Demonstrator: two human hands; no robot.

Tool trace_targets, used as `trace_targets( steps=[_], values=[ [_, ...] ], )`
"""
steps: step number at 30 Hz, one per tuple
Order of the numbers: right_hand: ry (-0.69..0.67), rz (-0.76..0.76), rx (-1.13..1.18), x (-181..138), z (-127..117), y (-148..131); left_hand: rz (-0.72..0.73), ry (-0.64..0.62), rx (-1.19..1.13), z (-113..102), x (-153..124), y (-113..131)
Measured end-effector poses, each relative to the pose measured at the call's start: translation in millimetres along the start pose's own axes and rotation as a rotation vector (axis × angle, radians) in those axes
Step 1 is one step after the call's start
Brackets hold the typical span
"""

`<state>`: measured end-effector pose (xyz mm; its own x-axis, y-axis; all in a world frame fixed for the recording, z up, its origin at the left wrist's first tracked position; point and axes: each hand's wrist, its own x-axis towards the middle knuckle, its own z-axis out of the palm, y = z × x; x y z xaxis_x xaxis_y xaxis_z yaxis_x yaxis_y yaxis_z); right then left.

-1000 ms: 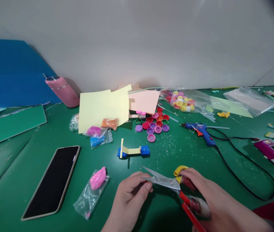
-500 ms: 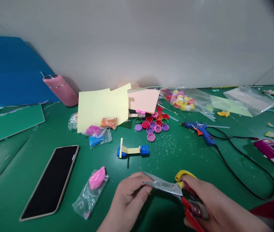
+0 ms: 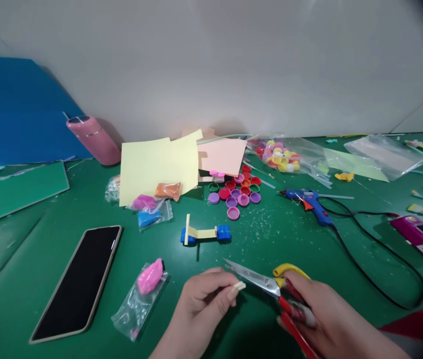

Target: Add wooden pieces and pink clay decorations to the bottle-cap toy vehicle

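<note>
My left hand (image 3: 209, 304) pinches a small cream-coloured strip (image 3: 239, 285) between thumb and fingertips, and its end sticks out to the right. In my right hand (image 3: 319, 306) is a pair of scissors (image 3: 258, 280) with red and yellow handles. The blades point left, above and just right of the strip, apart from it. Beyond my hands lies a small blue and pale yellow piece (image 3: 206, 233), with a thin upright strip at its left end. A clear bag with pink clay (image 3: 150, 276) lies left of my left hand.
A phone (image 3: 78, 284) lies at the left. Coloured bottle caps (image 3: 243, 199), pale yellow sheets (image 3: 151, 167) and small clay bags (image 3: 149, 218) are farther back. A glue gun (image 3: 306, 202) with its cord is at the right, near a purple power strip (image 3: 420, 239). A pink bottle (image 3: 95, 140) stands back left.
The scissors have moved off my left fingertips, slightly right, and their blades have come closer together. The end of the cream strip now shows at my fingertips.
</note>
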<state>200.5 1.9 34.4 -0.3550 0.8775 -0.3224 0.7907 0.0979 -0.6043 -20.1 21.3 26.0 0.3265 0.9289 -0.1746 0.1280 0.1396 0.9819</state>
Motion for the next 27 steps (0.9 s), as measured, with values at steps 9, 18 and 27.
trace_targets(
  steps=[9, 18, 27],
  values=[
    [0.087, 0.173, -0.058, -3, -1, 32, -0.223, 0.103, -0.389, 9, 1, -10],
    [0.366, 0.122, -0.411, -7, -5, 78, -0.356, 0.122, -0.762, 13, 3, -10],
    [0.57, -0.342, -0.133, 20, 15, -5, -0.412, 0.187, -0.853, 32, 5, 5]
  ],
)
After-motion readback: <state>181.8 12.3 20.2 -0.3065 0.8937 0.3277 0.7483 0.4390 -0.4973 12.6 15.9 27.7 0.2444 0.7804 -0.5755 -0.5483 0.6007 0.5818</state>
